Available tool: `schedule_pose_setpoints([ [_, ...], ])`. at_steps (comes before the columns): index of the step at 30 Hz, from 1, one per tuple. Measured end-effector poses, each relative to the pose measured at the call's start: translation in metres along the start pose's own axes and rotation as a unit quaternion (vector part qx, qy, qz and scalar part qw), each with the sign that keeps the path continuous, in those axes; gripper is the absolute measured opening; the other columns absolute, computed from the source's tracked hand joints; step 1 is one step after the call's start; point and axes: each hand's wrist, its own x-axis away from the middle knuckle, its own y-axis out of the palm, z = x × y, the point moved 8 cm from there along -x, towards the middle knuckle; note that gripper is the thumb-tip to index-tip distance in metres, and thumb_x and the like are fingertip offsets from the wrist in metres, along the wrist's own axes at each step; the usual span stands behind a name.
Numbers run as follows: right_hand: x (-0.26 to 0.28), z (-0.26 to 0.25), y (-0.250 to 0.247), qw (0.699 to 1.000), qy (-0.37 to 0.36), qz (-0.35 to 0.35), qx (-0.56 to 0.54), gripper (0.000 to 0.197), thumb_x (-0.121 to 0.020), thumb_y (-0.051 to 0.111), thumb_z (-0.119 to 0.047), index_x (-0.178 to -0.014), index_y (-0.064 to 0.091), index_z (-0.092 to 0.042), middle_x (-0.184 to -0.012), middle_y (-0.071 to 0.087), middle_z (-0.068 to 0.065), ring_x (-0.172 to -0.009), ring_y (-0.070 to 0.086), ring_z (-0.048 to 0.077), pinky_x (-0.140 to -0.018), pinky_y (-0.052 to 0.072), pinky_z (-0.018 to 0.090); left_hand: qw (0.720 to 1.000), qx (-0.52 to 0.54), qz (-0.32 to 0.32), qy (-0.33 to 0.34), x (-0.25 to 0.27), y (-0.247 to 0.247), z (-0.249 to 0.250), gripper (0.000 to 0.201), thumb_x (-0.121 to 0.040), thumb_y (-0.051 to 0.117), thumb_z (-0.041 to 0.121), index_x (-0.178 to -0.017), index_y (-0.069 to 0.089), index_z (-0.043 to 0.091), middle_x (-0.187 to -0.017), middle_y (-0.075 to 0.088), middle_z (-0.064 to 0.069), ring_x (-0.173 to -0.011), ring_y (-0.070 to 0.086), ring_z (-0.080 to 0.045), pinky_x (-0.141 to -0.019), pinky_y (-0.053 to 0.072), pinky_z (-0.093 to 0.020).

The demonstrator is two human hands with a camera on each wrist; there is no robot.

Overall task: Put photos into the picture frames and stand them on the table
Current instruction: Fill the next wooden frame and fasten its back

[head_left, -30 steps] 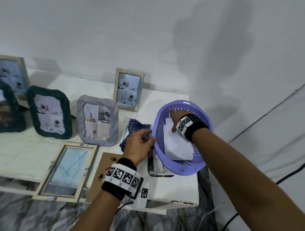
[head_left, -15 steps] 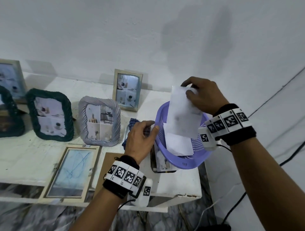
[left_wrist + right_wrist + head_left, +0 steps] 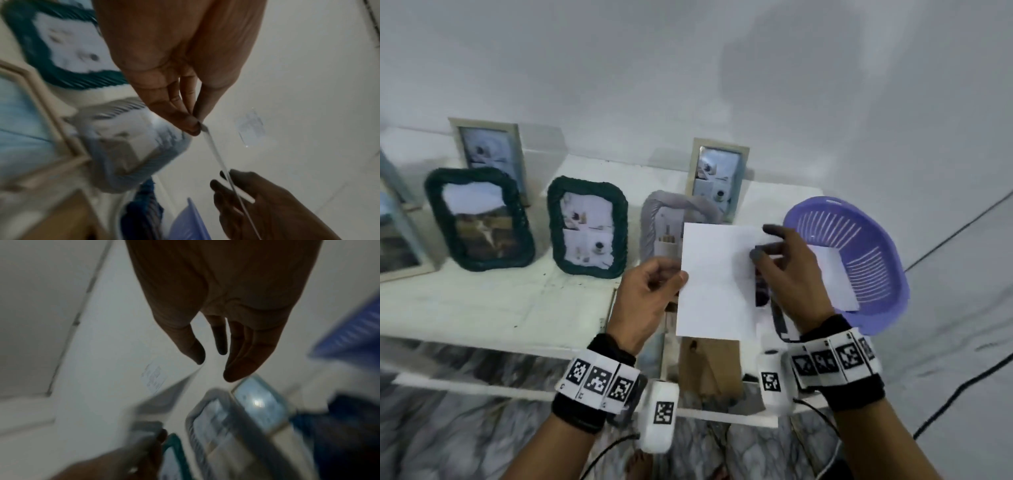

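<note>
Both hands hold the photo (image 3: 717, 281) blank side up above the tabletop (image 3: 482, 301), the left hand (image 3: 645, 301) pinching its edge and the right hand (image 3: 787, 274), seemingly, its far edge with loosely curled fingers (image 3: 758, 255), likely to turn it for framing.

It looks like a plain room in a home. A low white desk (image 3: 482, 308) stands against a bare white wall (image 3: 688, 85) on a marble-patterned floor (image 3: 448, 428). Standing picture frames (image 3: 588, 226) line the desk, beside a purple plastic basket (image 3: 876, 246), and a black cable (image 3: 962, 394) trails over the floor.
</note>
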Motion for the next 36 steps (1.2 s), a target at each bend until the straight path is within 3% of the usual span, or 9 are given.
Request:
schedule_pose_setpoints([
  [4, 0.049, 0.045, 0.074, 0.984, 0.113, -0.035, -0.131, 0.023, -0.092, 0.062, -0.009, -0.113, 0.062, -0.018, -0.099, 0.071, 0.008, -0.093, 0.068, 0.028, -0.078, 0.058, 0.048, 0.998, -0.016, 0.027, -0.058, 0.017, -0.055, -0.035, 0.015, -0.088, 0.066, 0.004, -0.094, 0.071, 0.017, -0.084, 0.074, -0.005, -0.086, 0.070, -0.027, -0.075, 0.059, -0.043],
  [7, 0.072, 0.055, 0.107, 0.982, 0.127, -0.024, -0.140, 0.023, -0.090, 0.062, -0.002, -0.101, 0.063, -0.022, -0.094, 0.072, 0.006, -0.087, 0.069, 0.018, -0.070, 0.057, 0.035, 0.994, -0.067, 0.023, -0.083, 0.023, -0.084, -0.061, 0.013, -0.087, 0.070, 0.008, -0.091, 0.072, 0.021, -0.082, 0.074, -0.003, -0.083, 0.070, -0.024, -0.080, 0.059, -0.048],
  [10, 0.084, 0.060, 0.125, 0.985, 0.131, -0.030, -0.112, 0.026, -0.092, 0.060, -0.002, -0.109, 0.063, -0.021, -0.084, 0.073, -0.004, -0.077, 0.069, 0.006, -0.063, 0.055, 0.027, 0.977, -0.204, 0.032, -0.048, 0.028, -0.112, -0.071, 0.010, -0.087, 0.071, 0.023, -0.097, 0.072, 0.024, -0.088, 0.072, 0.008, -0.084, 0.067, -0.008, -0.077, 0.055, -0.020],
  [14, 0.090, 0.066, 0.138, 0.990, 0.135, -0.043, -0.017, 0.026, -0.080, 0.058, -0.043, -0.104, 0.060, -0.052, -0.083, 0.073, -0.009, -0.078, 0.070, 0.014, -0.071, 0.057, 0.046, 0.934, -0.347, 0.077, 0.040, 0.029, -0.136, -0.065, 0.020, -0.087, 0.070, 0.026, -0.106, 0.068, 0.022, -0.099, 0.064, 0.003, -0.084, 0.061, -0.009, -0.077, 0.051, -0.025],
  [16, 0.090, 0.067, 0.146, 0.988, 0.135, -0.062, 0.052, 0.035, -0.077, 0.053, -0.052, -0.111, 0.058, -0.046, -0.081, 0.072, -0.010, -0.074, 0.068, 0.012, -0.072, 0.056, 0.047, 0.930, -0.359, 0.062, 0.052, 0.026, -0.139, -0.070, 0.028, -0.088, 0.069, 0.026, -0.115, 0.066, 0.021, -0.106, 0.061, 0.000, -0.089, 0.059, -0.012, -0.082, 0.051, -0.029],
  [20, 0.084, 0.051, 0.151, 0.981, 0.121, -0.041, 0.148, 0.028, -0.092, 0.058, -0.030, -0.120, 0.060, -0.025, -0.082, 0.066, -0.006, -0.067, 0.056, 0.003, -0.063, 0.043, 0.007, 0.934, -0.353, -0.007, 0.051, 0.022, -0.132, -0.085, 0.046, -0.088, 0.065, 0.038, -0.129, 0.059, 0.018, -0.111, 0.057, -0.001, -0.093, 0.058, -0.012, -0.088, 0.049, -0.028],
  [23, 0.083, 0.048, 0.159, 0.978, 0.119, -0.036, 0.170, 0.027, -0.095, 0.056, -0.019, -0.122, 0.058, -0.015, -0.082, 0.061, -0.001, -0.061, 0.045, -0.003, -0.054, 0.034, 0.000, 0.935, -0.350, -0.024, 0.050, 0.021, -0.131, -0.093, 0.053, -0.085, 0.059, 0.049, -0.128, 0.058, 0.019, -0.105, 0.056, 0.002, -0.094, 0.059, -0.013, -0.089, 0.050, -0.031],
  [29, 0.089, 0.050, 0.184, 0.956, 0.075, -0.002, 0.284, 0.034, -0.091, 0.059, -0.026, -0.117, 0.061, -0.005, -0.106, 0.055, 0.013, -0.081, 0.057, 0.030, -0.069, 0.047, 0.035, 0.944, -0.324, -0.014, 0.070, 0.022, -0.133, -0.095, 0.057, -0.081, 0.054, 0.054, -0.126, 0.061, 0.018, -0.102, 0.059, 0.003, -0.091, 0.059, -0.011, -0.084, 0.047, -0.023],
  [36, 0.095, 0.044, 0.191, 0.943, 0.010, 0.008, 0.332, 0.029, -0.083, 0.069, -0.025, -0.107, 0.069, -0.008, -0.098, 0.047, 0.012, -0.071, 0.057, 0.035, -0.063, 0.051, 0.038, 0.949, -0.307, -0.015, 0.077, 0.021, -0.136, -0.096, 0.040, -0.088, 0.068, 0.032, -0.126, 0.061, 0.019, -0.100, 0.060, 0.004, -0.089, 0.058, -0.010, -0.082, 0.048, -0.021],
])
